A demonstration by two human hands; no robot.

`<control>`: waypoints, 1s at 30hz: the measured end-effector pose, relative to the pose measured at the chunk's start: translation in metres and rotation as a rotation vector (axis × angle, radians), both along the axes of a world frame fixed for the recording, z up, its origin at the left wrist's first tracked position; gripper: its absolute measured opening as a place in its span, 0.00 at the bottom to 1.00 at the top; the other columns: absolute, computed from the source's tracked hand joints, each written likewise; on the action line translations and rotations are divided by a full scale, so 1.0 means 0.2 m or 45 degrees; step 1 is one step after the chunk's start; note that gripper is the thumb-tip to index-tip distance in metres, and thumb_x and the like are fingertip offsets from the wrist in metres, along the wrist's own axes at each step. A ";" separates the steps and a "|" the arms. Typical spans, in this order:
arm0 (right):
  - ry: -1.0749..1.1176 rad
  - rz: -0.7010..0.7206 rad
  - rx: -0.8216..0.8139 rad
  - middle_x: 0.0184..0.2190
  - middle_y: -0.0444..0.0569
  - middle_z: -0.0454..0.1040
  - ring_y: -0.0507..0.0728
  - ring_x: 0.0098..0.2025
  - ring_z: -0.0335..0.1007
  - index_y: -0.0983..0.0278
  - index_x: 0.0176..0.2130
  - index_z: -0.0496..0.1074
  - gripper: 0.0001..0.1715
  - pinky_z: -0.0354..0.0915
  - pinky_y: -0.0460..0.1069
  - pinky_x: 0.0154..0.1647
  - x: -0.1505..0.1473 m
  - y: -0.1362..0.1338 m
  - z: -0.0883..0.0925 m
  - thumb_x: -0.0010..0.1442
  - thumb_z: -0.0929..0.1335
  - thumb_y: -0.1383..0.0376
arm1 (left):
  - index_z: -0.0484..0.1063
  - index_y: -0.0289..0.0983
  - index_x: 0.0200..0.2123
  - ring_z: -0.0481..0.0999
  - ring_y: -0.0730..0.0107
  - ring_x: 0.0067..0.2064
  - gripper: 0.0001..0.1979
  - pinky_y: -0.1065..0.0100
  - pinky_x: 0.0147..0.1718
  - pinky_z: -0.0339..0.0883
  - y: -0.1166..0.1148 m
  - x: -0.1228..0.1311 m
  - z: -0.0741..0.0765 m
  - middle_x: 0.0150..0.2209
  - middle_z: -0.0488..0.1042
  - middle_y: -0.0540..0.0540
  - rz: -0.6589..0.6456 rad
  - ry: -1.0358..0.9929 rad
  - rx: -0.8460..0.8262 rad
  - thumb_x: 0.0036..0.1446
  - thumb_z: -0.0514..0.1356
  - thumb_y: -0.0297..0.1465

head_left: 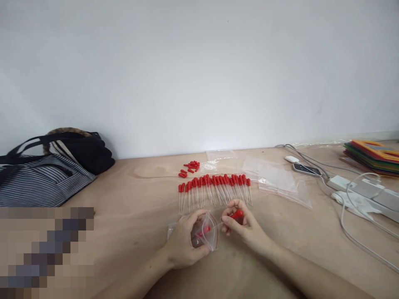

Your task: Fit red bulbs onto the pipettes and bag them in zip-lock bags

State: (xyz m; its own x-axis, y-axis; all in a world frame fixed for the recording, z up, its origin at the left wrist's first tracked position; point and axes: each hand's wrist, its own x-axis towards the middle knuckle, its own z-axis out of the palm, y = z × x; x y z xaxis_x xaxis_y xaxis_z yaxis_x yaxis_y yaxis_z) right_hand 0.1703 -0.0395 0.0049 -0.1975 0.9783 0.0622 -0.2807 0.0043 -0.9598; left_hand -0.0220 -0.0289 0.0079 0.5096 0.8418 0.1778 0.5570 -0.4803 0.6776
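My left hand point(184, 243) is closed round a small clear zip bag point(212, 236), whose mouth gapes toward the right. A red bulb shows inside the bag. Between the fingers of my right hand point(245, 226) is a dropper with a red bulb point(237, 214), its thin clear stem pointing left at the bag's mouth. Beyond both hands lies a row of red-topped droppers point(215, 187), side by side. Several loose red bulbs point(191, 166) lie behind the row's left part, near some clear glass-like tubes point(210, 167).
Flat clear zip bags point(274, 176) lie right of the row. Farther right are a phone-like device point(306, 169), white power strips point(368, 189) with cables, and stacked coloured sheets point(374, 153). A striped bag point(46, 180) and a black one stand at left.
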 end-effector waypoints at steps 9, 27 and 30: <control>-0.322 0.185 0.279 0.30 0.45 0.66 0.50 0.30 0.65 0.63 0.37 0.64 0.13 0.63 0.49 0.35 0.04 -0.02 0.03 0.58 0.59 0.56 | 0.57 0.41 0.48 0.68 0.62 0.42 0.32 0.61 0.42 0.63 -0.01 0.01 0.04 0.42 0.67 0.46 -0.057 0.004 0.093 0.37 0.61 0.30; -0.876 0.161 0.612 0.32 0.48 0.67 0.53 0.33 0.63 0.61 0.36 0.74 0.13 0.61 0.48 0.34 0.14 0.10 0.04 0.53 0.64 0.59 | 0.57 0.41 0.48 0.66 0.61 0.41 0.32 0.58 0.42 0.59 -0.01 0.02 0.06 0.41 0.67 0.47 -0.103 0.085 0.136 0.35 0.62 0.32; -1.191 -0.393 0.268 0.23 0.47 0.70 0.53 0.27 0.64 0.65 0.25 0.72 0.11 0.59 0.46 0.28 0.32 0.24 0.04 0.51 0.64 0.62 | 0.57 0.42 0.49 0.66 0.60 0.40 0.34 0.58 0.42 0.59 0.00 0.01 0.04 0.40 0.67 0.47 -0.114 0.107 0.130 0.34 0.63 0.32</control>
State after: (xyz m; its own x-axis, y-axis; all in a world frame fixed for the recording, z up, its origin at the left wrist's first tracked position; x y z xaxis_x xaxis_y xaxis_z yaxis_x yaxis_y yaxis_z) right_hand 0.2340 0.0090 0.0124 0.0046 0.9819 0.1893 0.6271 0.1446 -0.7654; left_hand -0.0199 -0.0296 0.0161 0.5985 0.7722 0.2135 0.5618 -0.5945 0.5752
